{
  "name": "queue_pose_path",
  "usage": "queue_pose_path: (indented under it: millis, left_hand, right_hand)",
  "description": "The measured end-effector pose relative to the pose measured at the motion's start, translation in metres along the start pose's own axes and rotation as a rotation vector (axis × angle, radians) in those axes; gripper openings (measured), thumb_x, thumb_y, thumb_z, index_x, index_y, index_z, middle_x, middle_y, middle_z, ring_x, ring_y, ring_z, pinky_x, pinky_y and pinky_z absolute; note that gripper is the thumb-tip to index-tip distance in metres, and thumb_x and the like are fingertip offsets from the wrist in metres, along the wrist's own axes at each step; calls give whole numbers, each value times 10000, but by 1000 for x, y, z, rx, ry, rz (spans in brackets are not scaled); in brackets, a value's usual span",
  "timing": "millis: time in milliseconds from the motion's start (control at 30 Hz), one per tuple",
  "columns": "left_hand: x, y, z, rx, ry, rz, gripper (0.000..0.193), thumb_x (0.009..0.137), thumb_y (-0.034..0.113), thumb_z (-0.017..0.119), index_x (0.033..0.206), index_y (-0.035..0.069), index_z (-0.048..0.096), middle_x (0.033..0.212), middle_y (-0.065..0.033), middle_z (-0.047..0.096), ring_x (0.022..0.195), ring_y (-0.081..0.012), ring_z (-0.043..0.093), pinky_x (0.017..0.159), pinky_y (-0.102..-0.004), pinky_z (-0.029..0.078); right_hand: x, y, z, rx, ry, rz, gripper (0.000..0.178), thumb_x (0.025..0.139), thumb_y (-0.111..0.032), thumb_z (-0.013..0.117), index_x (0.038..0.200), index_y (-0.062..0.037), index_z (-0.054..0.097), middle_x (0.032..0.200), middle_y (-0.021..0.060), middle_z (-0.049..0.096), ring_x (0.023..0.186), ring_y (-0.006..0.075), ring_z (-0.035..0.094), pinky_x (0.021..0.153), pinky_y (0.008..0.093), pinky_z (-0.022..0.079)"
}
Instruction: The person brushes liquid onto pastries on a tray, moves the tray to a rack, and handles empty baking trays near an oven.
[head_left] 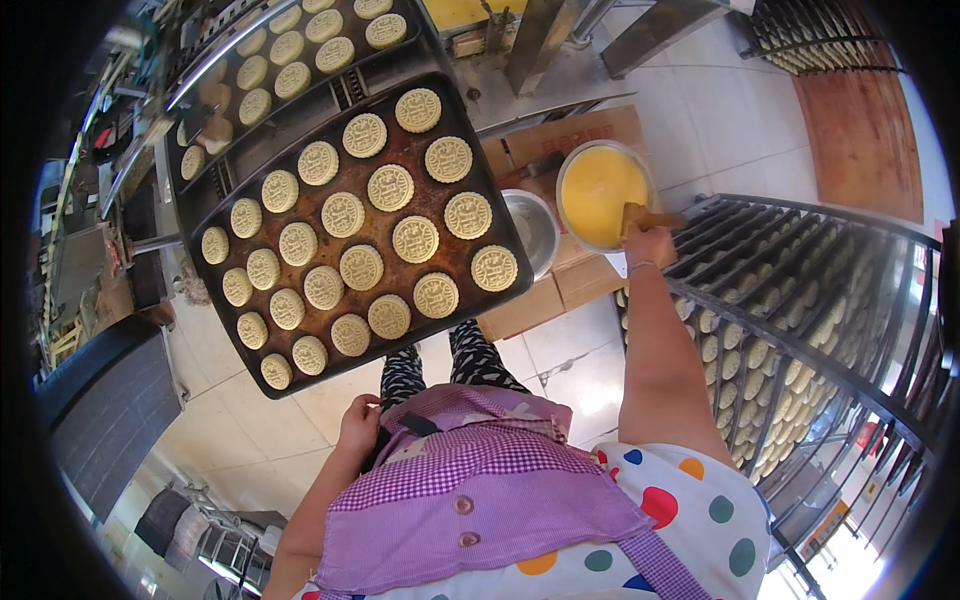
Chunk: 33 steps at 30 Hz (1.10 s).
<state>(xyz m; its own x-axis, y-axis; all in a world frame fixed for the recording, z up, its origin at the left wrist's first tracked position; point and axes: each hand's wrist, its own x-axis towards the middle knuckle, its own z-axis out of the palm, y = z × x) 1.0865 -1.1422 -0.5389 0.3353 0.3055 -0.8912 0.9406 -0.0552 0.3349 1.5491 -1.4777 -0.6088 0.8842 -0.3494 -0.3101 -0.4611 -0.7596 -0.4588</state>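
Observation:
My right hand point(650, 246) is closed on a wooden-handled brush point(645, 217) at the near right rim of a metal bowl of yellow liquid point(604, 190); the bristle end cannot be made out. My left hand point(358, 428) hangs low beside my leg at the apron's edge, fingers curled in; whatever they hold, if anything, is hidden. In front of me a dark baking tray point(330, 240) carries rows of round pale pastries point(390, 188) with stamped tops and scalloped edges. No hand touches this tray.
Behind it lies a second tray of pastries point(291, 79). An empty metal bowl point(530, 232) stands beside the yellow one, on cardboard point(530, 310). A dark metal rack point(790, 330) loaded with pastries is close to my right arm. A dark panel point(115, 420) stands at left.

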Motion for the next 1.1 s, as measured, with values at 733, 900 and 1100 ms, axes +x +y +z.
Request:
queue_pose_path:
  millis: [733,900,1100]
  left_hand:
    - [-13,-68,-44,-199,83,26,251,810,84,611,1046,10,565,957,-108,634,812,-200,617,731,-298,503]
    - [-13,-89,-67,-213,90,77,272,814,99,607,1066,9,560,979,-112,623,816,-185,609,745,-287,495]
    - [-29,-126,-101,-290,157,31,280,806,102,608,1067,12,558,965,-106,620,787,-172,605,720,-288,494]
  right_hand:
    - [-187,-67,-27,788,-431,-126,616,816,36,563,1376,-83,337,1119,95,578,849,157,624,565,236,547]
    - [-324,-142,83,855,-788,-252,616,830,-2,584,1385,-84,330,1159,79,561,898,157,613,601,239,551]
    - [-375,-172,157,453,-628,-535,568,783,-75,632,1313,-35,431,953,103,643,792,156,621,566,283,526]
